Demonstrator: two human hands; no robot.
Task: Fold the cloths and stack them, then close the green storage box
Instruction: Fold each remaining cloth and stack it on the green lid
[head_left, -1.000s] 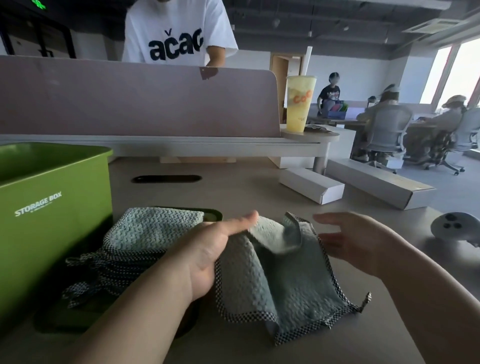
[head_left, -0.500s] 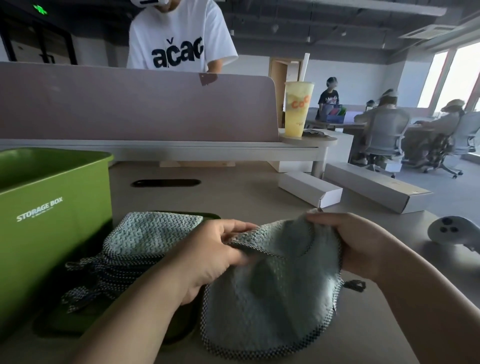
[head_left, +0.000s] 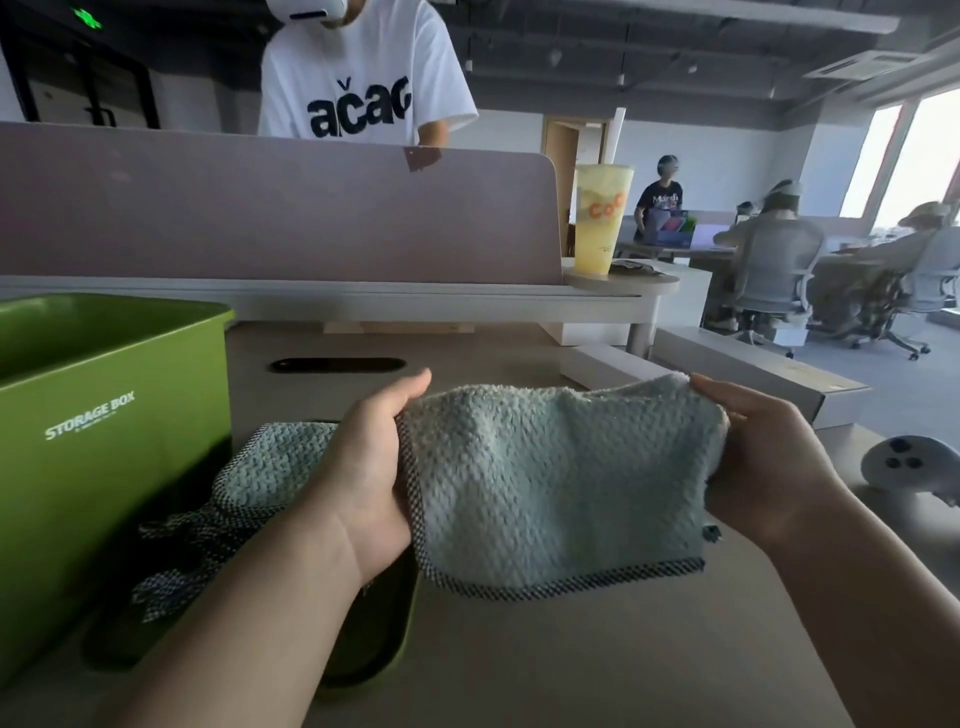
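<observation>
Gripped above the desk (head_left: 597, 649) by its upper corners, fingers of left hand (head_left: 363, 467) and right hand (head_left: 763, 462) curled round it: teal cloth (head_left: 556, 483). At left, folded stack (head_left: 275, 462) on lid (head_left: 384, 649) beside open green storage box (head_left: 114, 415); at right, white controller (head_left: 904, 462).

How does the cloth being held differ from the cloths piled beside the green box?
The held cloth is gripped at its sides by the left hand and right hand, spread wide; the piled cloths lie folded on the green lid. The held cloth is one piece; the piled cloths show several checked edges stacked. Both share the pale green bumpy weave and checked trim.
</observation>
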